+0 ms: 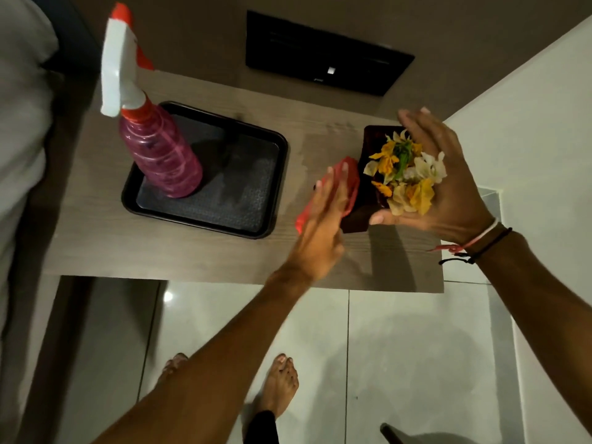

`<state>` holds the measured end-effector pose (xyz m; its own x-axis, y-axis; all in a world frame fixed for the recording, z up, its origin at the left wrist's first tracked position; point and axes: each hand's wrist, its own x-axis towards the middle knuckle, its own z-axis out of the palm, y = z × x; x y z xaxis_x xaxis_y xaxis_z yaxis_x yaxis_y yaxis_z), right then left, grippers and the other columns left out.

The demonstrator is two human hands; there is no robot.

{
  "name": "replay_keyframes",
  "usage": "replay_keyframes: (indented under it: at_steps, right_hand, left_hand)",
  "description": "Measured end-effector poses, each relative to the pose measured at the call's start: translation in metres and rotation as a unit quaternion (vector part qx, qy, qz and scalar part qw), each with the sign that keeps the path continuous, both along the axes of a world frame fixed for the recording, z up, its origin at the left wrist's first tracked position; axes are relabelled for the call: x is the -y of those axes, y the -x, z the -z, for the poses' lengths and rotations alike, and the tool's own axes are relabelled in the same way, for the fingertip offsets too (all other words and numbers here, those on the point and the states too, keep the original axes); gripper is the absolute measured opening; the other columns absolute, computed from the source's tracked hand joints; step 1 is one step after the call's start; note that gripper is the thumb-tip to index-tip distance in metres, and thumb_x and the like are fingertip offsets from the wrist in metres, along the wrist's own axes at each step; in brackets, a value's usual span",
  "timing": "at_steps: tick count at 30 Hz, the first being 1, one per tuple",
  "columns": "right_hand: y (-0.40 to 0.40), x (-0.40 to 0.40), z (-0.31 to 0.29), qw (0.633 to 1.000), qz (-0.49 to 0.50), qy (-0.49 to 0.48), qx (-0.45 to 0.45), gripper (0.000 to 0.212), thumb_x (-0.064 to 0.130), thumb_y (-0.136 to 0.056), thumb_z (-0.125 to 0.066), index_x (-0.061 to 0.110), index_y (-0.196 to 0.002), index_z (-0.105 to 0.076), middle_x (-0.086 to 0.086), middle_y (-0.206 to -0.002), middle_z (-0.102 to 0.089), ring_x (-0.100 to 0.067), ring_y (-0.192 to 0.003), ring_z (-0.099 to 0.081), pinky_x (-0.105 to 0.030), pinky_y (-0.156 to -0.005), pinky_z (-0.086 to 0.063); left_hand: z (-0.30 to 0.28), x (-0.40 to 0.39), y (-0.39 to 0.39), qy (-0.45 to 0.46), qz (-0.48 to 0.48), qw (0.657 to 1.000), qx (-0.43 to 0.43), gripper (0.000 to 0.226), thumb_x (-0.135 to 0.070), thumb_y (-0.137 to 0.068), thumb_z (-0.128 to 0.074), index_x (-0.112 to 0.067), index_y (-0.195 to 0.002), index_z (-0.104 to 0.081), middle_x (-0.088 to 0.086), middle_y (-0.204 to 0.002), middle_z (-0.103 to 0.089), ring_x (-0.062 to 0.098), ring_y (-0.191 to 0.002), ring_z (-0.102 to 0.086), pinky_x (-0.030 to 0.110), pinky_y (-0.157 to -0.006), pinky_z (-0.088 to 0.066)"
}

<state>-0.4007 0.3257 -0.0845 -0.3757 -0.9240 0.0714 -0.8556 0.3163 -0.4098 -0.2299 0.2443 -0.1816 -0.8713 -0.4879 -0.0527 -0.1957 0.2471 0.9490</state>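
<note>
Left forearm [208, 363] crosses the lower frame and hides part of one bare foot [174, 363] on the tiled floor.

Left grip [323, 219]: open, fingers straight, pressed flat on a red cloth [350, 174] lying on the counter [160, 251]. Most of the cloth is covered.

Right grip [448, 187]: closed on a dark dish [355, 221] just right of the left grip, thumb at its near edge and fingers over its far end. The dish holds yellow and white flowers [403, 168]. Its far side is hidden, and contact with the counter cannot be judged.

Well left of both grips, a black tray [224, 200] carries an upright spray bottle [160, 155] of pink liquid.
</note>
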Motion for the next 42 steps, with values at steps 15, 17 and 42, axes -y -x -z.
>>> replay_keyframes:
  at_steps: [15,17,42]
  right_hand:
    - [-0.009,0.003,-0.005,0.997,-0.01,-0.028,-0.077,0.133,0.098,-0.061,-0.047,0.006,-0.155,-0.03,-0.026,-0.166,-0.021,-0.046,-0.156,-0.011,-0.073,-0.123,-0.004]
    - [-0.009,0.004,-0.006,0.994,-0.007,-0.045,-0.095,0.135,0.099,-0.061,-0.044,0.004,-0.155,-0.032,-0.024,-0.167,-0.02,-0.044,-0.157,-0.01,-0.071,-0.124,-0.006]
    - [-0.008,0.004,-0.006,0.992,0.0,-0.063,-0.107,0.133,0.1,-0.06,-0.041,0.01,-0.158,-0.028,-0.019,-0.168,-0.021,-0.04,-0.158,-0.011,-0.07,-0.124,-0.006]
  left_hand:
    - [0.013,0.004,-0.023,0.237,0.069,0.954,0.17,0.096,0.002,-0.091,-0.046,-0.022,-0.153,0.023,0.019,-0.17,0.021,0.042,-0.156,0.02,0.057,-0.13,0.0]
    - [-0.001,0.005,-0.03,0.214,0.004,0.971,0.111,0.084,-0.003,-0.082,-0.023,-0.017,-0.159,0.008,0.02,-0.171,0.009,0.041,-0.158,0.013,0.058,-0.13,-0.003]
    - [0.024,0.012,-0.01,0.254,0.119,0.932,0.23,0.09,-0.018,-0.099,-0.051,-0.016,-0.159,0.016,0.011,-0.172,0.018,0.031,-0.16,0.016,0.048,-0.13,0.0]
